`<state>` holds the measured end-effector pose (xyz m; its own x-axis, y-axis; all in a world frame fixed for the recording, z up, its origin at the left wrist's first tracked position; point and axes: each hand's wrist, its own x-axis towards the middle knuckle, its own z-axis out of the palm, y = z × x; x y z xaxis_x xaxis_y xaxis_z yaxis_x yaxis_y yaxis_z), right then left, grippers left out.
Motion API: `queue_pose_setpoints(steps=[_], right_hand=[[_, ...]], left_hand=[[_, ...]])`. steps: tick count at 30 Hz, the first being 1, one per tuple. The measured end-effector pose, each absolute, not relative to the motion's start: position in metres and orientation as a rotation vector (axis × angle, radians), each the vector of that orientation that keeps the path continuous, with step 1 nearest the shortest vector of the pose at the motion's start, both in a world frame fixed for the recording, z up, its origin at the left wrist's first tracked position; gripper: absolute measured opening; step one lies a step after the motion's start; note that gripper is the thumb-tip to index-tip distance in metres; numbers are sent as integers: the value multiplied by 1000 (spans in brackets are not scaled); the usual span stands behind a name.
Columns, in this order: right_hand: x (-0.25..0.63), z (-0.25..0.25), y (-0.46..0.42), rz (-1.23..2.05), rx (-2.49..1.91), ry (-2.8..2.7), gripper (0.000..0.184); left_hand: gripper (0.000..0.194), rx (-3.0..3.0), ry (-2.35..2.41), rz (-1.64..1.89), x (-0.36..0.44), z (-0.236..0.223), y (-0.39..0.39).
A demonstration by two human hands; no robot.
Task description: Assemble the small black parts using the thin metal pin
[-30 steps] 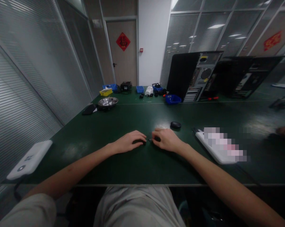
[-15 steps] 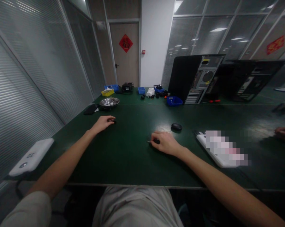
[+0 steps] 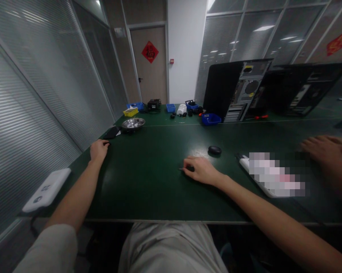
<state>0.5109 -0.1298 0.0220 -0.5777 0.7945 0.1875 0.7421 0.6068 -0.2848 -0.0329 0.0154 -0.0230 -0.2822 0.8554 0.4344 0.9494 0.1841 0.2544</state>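
Listing one thin-tipped tool (image 3: 190,168), presumably light, stiff, best gripped by its dark handle (image 3: 191,168), in our right hand (image 3: 200,169), fingers curled round it over the bench (image 3: 148,182), we add one small dark piece (image 3: 106,143) pinched in our left hand (image 3: 98,150).

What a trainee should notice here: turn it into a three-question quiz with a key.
1. Which lies nearest the right hand: (a) metal bowl, (b) black oval object, (c) yellow tray?
2. True or false: the left hand touches the right hand.
3. What does the right hand hold?

Key: 1: b. 2: False, the hands are well apart. 3: A dark tool with a thin tip.
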Motion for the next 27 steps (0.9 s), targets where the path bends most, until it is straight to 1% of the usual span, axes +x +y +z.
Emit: queue_pose_setpoints(steps=[4, 16, 23, 27], right_hand=[[511, 21, -129, 261, -1221, -2548, 12], [509, 24, -131, 252, -1249, -2551, 12], [509, 25, -131, 273, -1239, -2556, 12], [509, 24, -130, 272, -1230, -2558, 12]], left_hand=[[31, -1790, -2184, -695, -34, -24, 16], [33, -1783, -2232, -675, -24, -17, 10], [38, -1743, -2247, -468, -13, -12, 10], [38, -1718, -2251, -465, -13, -12, 12]])
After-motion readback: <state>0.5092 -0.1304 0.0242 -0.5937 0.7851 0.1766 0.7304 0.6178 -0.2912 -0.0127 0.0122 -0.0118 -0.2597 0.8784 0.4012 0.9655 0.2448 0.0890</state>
